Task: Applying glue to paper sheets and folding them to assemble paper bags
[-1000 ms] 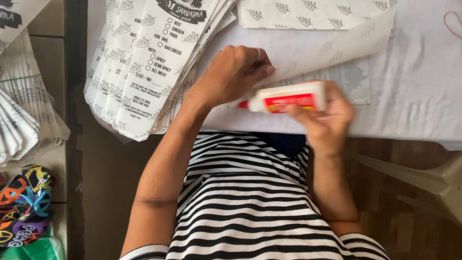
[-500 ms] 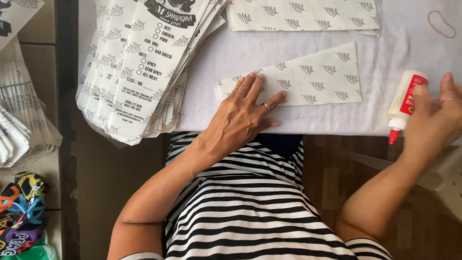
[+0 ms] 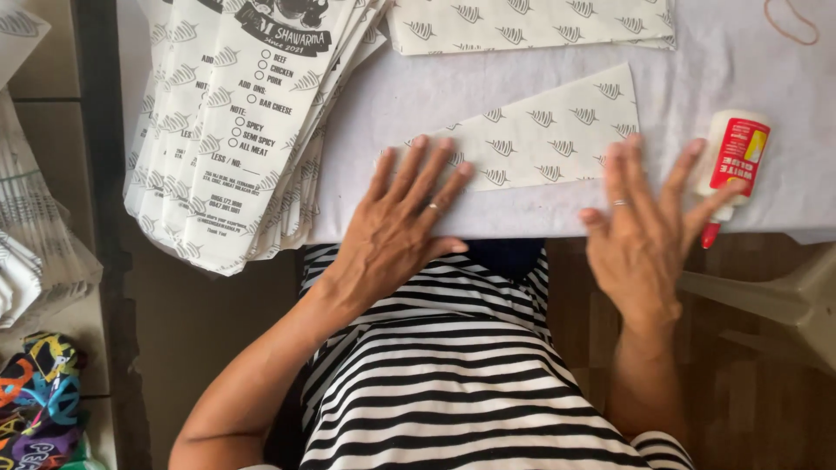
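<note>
A folded, wedge-shaped piece of white paper with a leaf print (image 3: pixel 540 139) lies near the front edge of the white-covered table (image 3: pixel 740 52). My left hand (image 3: pixel 401 226) rests flat on its left end, fingers spread, a ring on one finger. At the paper's right end my right hand (image 3: pixel 649 226) lies flat with fingers apart, fingertips on the paper's edge. Its little finger reaches a white glue bottle with a red label and red tip (image 3: pixel 727 165), which lies on the table just right of the hand.
A fanned stack of printed paper bags (image 3: pixel 235 122) overhangs the table's left side. More leaf-print sheets (image 3: pixel 531 22) lie at the back, a rubber band (image 3: pixel 791 22) at the far right. Folded papers (image 3: pixel 35 244) and colourful cloth (image 3: pixel 39 400) sit at the left.
My right hand has set the glue bottle down on the table and moved left onto the paper's right end. My left hand stays pressed on the paper.
</note>
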